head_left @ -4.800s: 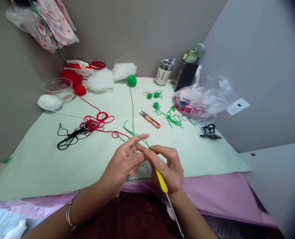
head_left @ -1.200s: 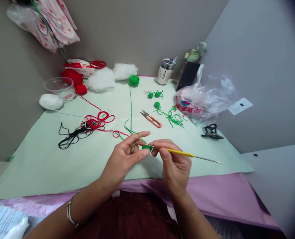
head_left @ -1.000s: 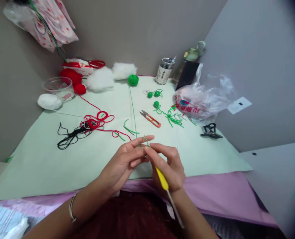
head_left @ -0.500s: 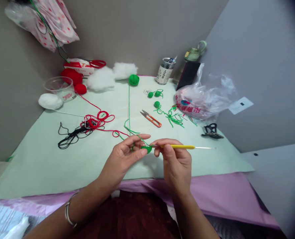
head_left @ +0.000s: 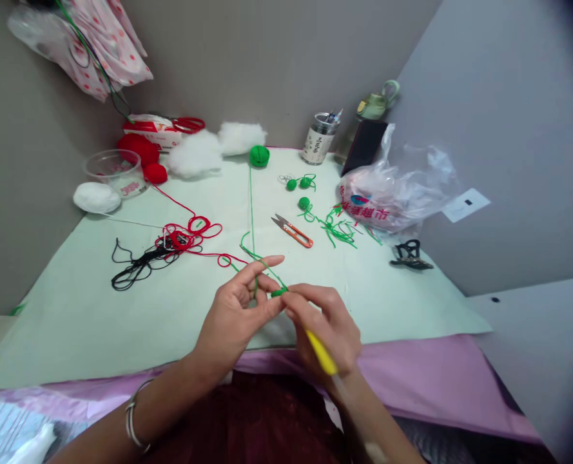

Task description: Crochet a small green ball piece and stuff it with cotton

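My left hand [head_left: 240, 306] pinches a small green crochet piece [head_left: 279, 292] between thumb and fingers, its index finger stretched out above. Green yarn [head_left: 252, 219] runs from a green yarn ball [head_left: 260, 156] at the back down to this hand. In my right hand [head_left: 327, 325] is a crochet hook with a yellow handle [head_left: 321, 353], slanting down toward my wrist. The right fingertips touch the crochet piece, and they hide the hook's working tip. Orange thread snips [head_left: 293, 231] lie just beyond the hands.
Red yarn [head_left: 184, 238] and a black cord bundle [head_left: 145, 263] lie tangled at left. Small green balls [head_left: 304, 203] and yarn scraps [head_left: 339, 231] sit beyond the snips. At right are a plastic bag [head_left: 387, 193] and a black hair clip [head_left: 412, 256]. White stuffing [head_left: 196, 153] stands at the back.
My right hand has turned and moved slightly left, closer to my left hand. The hook's handle has swung from pointing right to pointing down toward my wrist. The crochet piece has tilted flatter.
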{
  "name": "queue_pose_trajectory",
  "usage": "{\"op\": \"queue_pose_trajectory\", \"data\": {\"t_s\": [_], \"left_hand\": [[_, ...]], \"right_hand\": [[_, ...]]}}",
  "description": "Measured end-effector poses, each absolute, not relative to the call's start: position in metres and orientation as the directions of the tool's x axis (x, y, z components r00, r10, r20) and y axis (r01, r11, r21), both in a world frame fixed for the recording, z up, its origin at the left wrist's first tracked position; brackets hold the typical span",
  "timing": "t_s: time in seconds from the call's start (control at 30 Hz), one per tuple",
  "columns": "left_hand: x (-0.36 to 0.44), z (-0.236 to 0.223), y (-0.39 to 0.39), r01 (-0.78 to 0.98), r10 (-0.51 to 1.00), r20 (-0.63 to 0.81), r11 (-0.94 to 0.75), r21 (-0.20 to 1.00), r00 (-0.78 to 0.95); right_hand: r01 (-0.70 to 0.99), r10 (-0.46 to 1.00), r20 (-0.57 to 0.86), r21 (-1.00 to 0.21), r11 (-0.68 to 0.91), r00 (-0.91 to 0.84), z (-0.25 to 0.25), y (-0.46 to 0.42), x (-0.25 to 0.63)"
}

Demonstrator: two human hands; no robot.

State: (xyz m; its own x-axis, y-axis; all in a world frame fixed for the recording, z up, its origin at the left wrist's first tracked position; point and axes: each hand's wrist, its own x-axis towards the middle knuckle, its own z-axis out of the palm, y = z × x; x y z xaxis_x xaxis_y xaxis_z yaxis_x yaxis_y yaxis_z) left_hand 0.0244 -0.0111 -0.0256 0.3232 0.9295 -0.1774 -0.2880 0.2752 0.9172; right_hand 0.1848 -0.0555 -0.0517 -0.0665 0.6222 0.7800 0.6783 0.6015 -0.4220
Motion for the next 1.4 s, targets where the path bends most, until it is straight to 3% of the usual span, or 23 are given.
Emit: {"op": "queue_pose_trajectory", "data": {"t_s": [0.07, 0.13, 0.23, 0.33, 0.47, 0.57, 0.63, 0.73, 0.83, 0.9, 1.0, 1.2, 1.27, 1.33, 1.4], "left_hand": [[0.024, -0.024, -0.01, -0.374, 0.849, -0.268, 0.456, 0.808, 0.456], [0.023, -0.024, -0.007, -0.41, 0.791, -0.308, 0.555, 0.724, 0.529], [0.021, -0.024, -0.004, -0.435, 0.814, -0.286, 0.526, 0.731, 0.505], [0.023, -0.028, -0.006, -0.412, 0.859, -0.225, 0.431, 0.803, 0.46], [0.03, -0.031, -0.011, -0.404, 0.911, -0.194, 0.342, 0.849, 0.364], [0.031, -0.03, -0.01, -0.454, 0.875, -0.254, 0.439, 0.776, 0.412], [0.029, -0.029, -0.007, -0.471, 0.81, -0.296, 0.547, 0.692, 0.506], [0.025, -0.03, -0.002, -0.488, 0.76, -0.308, 0.618, 0.616, 0.572], [0.024, -0.033, -0.001, -0.49, 0.83, -0.264, 0.514, 0.704, 0.492], [0.025, -0.034, -0.004, -0.437, 0.874, -0.196, 0.403, 0.804, 0.445], [0.025, -0.037, -0.007, -0.333, 0.896, -0.133, 0.29, 0.897, 0.424], [0.018, -0.038, -0.007, -0.273, 0.918, -0.133, 0.246, 0.93, 0.373], [0.017, -0.038, -0.006, -0.242, 0.925, -0.122, 0.219, 0.945, 0.36], [0.017, -0.037, -0.008, -0.193, 0.939, -0.102, 0.172, 0.966, 0.328], [0.019, -0.037, -0.01, -0.151, 0.958, -0.082, 0.127, 0.98, 0.273]], "right_hand": [[0.698, 0.602, 0.795, -0.392, 0.6, -0.072, -0.053, -0.055, 0.186], [0.574, 0.643, 0.763, -0.556, 0.601, 0.066, -0.051, -0.053, 0.186], [0.255, 0.743, 0.613, -0.789, 0.559, 0.268, -0.044, -0.047, 0.185], [0.152, 0.809, 0.54, -0.841, 0.519, 0.233, -0.041, -0.042, 0.181], [0.378, 0.744, 0.636, -0.752, 0.539, 0.204, -0.047, -0.046, 0.177], [0.665, 0.615, 0.787, -0.483, 0.569, 0.045, -0.055, -0.051, 0.177], [0.698, 0.586, 0.81, -0.419, 0.58, -0.001, -0.057, -0.052, 0.179], [0.483, 0.668, 0.718, -0.664, 0.571, 0.197, -0.053, -0.049, 0.183], [0.136, 0.781, 0.533, -0.844, 0.52, 0.325, -0.047, -0.044, 0.182], [0.054, 0.826, 0.48, -0.872, 0.487, 0.295, -0.046, -0.042, 0.18], [0.069, 0.849, 0.445, -0.893, 0.445, 0.287, -0.049, -0.042, 0.179], [-0.135, 0.902, 0.331, -0.916, 0.378, 0.276, -0.051, -0.041, 0.184], [-0.061, 0.891, 0.363, -0.918, 0.393, 0.273, -0.048, -0.044, 0.184], [0.118, 0.856, 0.447, -0.894, 0.431, 0.259, -0.045, -0.047, 0.183], [0.343, 0.788, 0.589, -0.788, 0.511, 0.179, -0.046, -0.051, 0.181]]}}
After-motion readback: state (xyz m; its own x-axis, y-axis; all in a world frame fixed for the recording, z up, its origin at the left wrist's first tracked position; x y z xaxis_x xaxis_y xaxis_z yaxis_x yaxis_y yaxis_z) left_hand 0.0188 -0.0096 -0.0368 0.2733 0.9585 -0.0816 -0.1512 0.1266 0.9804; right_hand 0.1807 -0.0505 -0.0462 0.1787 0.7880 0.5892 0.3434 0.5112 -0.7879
